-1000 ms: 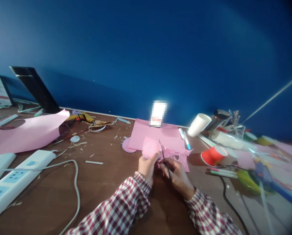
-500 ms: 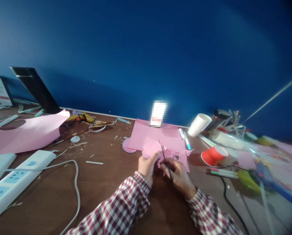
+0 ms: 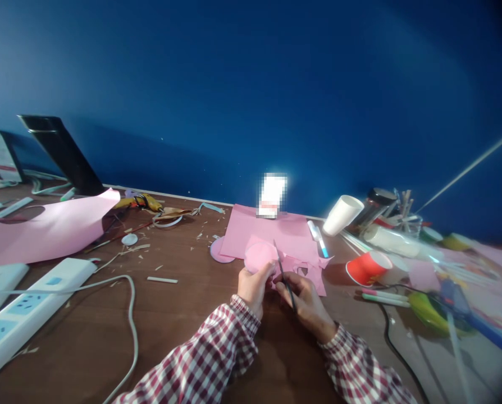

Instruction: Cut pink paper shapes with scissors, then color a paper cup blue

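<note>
My left hand pinches a round pink paper piece just above the brown table. Close beside it, my right hand is closed around small dark scissors, whose blades point up and away, next to the paper's edge. Behind both hands lies a pink sheet with cut-out holes and ragged scraps. A flat pink disc rests at the sheet's left corner. Both sleeves are red and white checked.
White power strips and a white cable lie at the left, beside a large pink sheet. To the right are a red paper cup, a white cup, markers, a glue gun and a black cable.
Hardly anything differs: the scissors' tip shifts very slightly beside the pink piece. Hands and paper stay in place.
</note>
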`<act>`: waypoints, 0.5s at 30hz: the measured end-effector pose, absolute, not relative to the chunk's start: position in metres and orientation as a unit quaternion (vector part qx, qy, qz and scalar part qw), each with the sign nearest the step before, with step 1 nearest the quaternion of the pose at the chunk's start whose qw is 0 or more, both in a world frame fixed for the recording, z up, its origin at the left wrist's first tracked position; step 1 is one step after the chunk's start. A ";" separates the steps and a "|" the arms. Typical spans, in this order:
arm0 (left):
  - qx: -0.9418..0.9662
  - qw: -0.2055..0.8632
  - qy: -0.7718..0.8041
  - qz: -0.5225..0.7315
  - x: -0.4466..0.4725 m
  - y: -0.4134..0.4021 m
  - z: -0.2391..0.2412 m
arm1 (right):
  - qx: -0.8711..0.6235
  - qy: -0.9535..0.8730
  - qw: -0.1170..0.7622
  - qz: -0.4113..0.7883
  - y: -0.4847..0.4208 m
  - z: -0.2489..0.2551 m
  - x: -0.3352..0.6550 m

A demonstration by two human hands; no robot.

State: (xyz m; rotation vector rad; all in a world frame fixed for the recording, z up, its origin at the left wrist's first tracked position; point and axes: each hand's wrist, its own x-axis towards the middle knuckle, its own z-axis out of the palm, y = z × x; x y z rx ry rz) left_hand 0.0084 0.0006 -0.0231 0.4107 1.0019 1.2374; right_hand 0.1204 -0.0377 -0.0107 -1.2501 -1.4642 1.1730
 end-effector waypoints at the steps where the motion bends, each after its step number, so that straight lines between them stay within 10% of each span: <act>1: 0.184 0.680 0.450 0.549 0.008 0.000 -0.022 | -0.495 -0.580 0.432 0.481 -0.038 -0.012 0.120; 15: 0.183 0.686 0.458 0.535 0.009 -0.001 -0.021 | -0.482 -0.562 0.447 0.502 -0.037 -0.015 0.121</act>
